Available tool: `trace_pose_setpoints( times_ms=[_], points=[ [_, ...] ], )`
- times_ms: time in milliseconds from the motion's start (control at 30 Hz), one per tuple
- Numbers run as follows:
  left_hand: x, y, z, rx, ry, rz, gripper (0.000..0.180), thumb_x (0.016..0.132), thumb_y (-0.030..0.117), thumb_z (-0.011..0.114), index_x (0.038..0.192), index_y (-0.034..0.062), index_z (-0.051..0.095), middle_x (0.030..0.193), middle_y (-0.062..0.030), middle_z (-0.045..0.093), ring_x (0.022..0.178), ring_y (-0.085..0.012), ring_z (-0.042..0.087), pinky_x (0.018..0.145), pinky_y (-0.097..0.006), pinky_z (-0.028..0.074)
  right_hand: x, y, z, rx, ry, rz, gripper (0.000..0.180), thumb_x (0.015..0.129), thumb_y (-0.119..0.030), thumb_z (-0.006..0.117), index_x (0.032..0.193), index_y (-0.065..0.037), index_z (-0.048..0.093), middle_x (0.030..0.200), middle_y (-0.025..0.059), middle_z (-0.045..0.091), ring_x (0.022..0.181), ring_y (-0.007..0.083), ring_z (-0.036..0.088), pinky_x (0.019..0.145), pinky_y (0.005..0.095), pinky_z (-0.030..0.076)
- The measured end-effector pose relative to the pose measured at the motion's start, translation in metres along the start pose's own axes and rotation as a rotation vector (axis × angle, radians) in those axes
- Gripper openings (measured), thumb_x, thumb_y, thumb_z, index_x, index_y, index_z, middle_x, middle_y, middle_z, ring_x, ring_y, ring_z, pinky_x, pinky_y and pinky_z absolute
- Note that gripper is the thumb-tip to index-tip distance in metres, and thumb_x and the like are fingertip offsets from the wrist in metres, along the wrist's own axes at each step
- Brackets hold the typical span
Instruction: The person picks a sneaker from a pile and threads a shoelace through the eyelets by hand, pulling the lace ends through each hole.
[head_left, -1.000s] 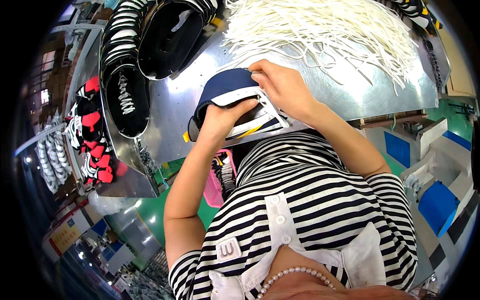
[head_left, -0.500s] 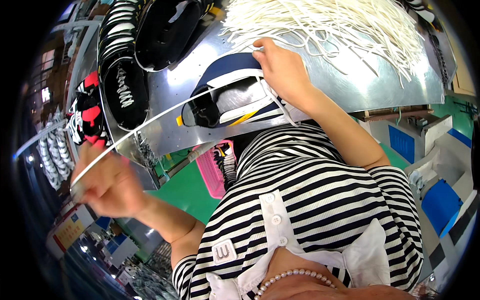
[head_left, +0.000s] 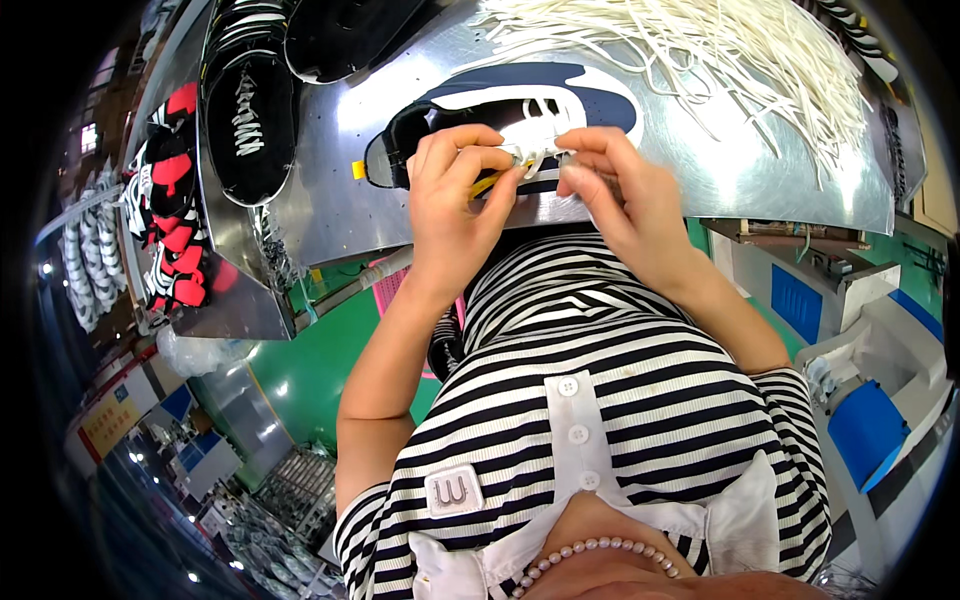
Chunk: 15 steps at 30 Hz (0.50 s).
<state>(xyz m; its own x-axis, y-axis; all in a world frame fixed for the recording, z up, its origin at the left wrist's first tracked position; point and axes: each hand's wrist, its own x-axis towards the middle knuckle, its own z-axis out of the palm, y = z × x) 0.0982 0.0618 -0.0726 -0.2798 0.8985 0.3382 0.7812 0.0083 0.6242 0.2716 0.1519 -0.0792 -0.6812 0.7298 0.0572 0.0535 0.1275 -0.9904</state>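
A navy and white shoe point(head_left: 607, 103) lies on its side on the metal table, its black-lined opening facing me and a yellow tab at its heel end. White shoelace point(head_left: 540, 108) runs through its upper eyelets. My left hand point(head_left: 455, 200) is over the middle of the shoe, thumb and fingers pinched on the lace. Close on its right, my right hand point(head_left: 632, 205) also pinches the lace between thumb and forefinger. The fingers cover part of the lace and of the shoe's near side.
A heap of loose white laces point(head_left: 700, 60) spreads over the far right of the metal table point(head_left: 345, 205). Black shoes point(head_left: 250, 130) stand at the left, beside red, black and white shoes point(head_left: 180, 215). Under the table edge sits a pink basket point(head_left: 390, 292).
My left hand has come in from the far left, where it drew a long lace out, to the shoe. My right hand has moved down from the shoe's top edge. The shoe now lies farther right and away.
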Motion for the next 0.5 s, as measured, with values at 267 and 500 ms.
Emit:
trace_pose_setpoints(
  times_ms=[267, 500],
  points=[
    [0.005, 0.01, -0.009, -0.523, -0.072, -0.225, 0.01, 0.08, 0.002, 0.074, 0.088, 0.003, 0.067, 0.124, -0.0104, 0.059, 0.114, -0.021, 0.054, 0.098, -0.034, 0.041, 0.014, -0.005, -0.006, 0.711, -0.111, 0.254, 0.041, 0.099, -0.023, 0.055, 0.131, -0.001, 0.043, 0.122, 0.0146, 0.064, 0.053, 0.0019, 0.039, 0.047, 0.0154, 0.031],
    [0.011, 0.007, 0.002, -0.185, -0.106, -0.123, 0.014, 0.075, 0.004, 0.076, 0.084, 0.002, 0.066, 0.112, -0.0095, 0.064, 0.104, -0.0246, 0.058, 0.089, -0.034, 0.046, 0.046, -0.007, -0.019, 0.334, 0.116, -0.008, 0.033, 0.098, -0.018, 0.057, 0.125, 0.0, 0.048, 0.116, 0.013, 0.066, 0.066, 0.0044, 0.051, 0.059, 0.0183, 0.042]
  ],
)
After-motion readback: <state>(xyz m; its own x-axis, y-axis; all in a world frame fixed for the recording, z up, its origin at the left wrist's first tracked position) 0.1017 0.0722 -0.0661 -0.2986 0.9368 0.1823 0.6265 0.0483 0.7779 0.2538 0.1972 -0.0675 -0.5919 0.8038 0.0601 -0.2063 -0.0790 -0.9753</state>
